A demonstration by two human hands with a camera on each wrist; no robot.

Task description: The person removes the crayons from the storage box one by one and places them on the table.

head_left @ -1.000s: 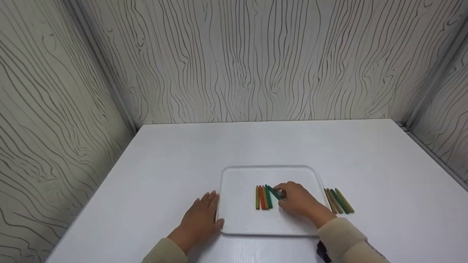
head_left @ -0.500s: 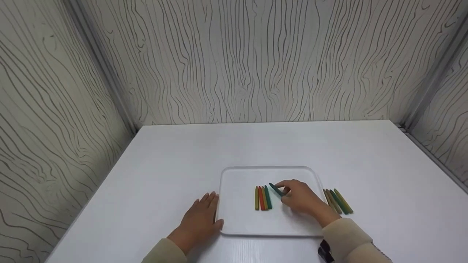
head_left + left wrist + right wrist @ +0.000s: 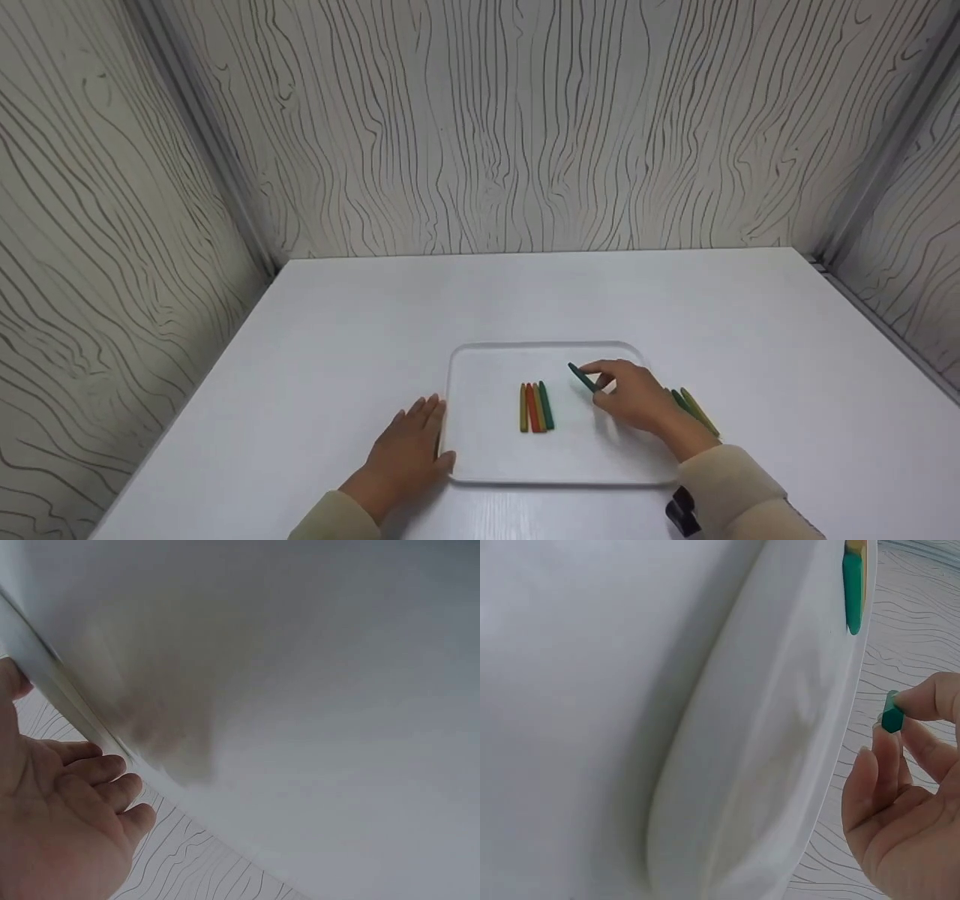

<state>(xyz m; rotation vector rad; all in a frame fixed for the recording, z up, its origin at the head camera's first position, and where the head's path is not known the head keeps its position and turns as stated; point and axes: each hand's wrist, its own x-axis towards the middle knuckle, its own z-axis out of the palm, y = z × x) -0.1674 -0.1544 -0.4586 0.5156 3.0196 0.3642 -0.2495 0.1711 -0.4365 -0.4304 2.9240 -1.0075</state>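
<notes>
- We are pinching a green crayon [image 3: 583, 377] between the curled thumb and fingers of our right hand [image 3: 631, 395], raised above the right half of the tray [image 3: 540, 345].
- The crayon is slanting out from those fingertips, its long axis pointing toward the tray's far left.
- Four crayons in a row [image 3: 534, 407] are lying near the tray's middle, left of our pinch and roughly lengthwise near to far, so the held one is running askew to them; our right hand is being the nearer.
- Our left hand [image 3: 410, 448] is resting at the tray's left edge, fingers extended and grasping nothing.
- Loose crayons [image 3: 700, 412] are lying just right of the tray, partly hidden by our right wrist; we are not managing a count.
</notes>
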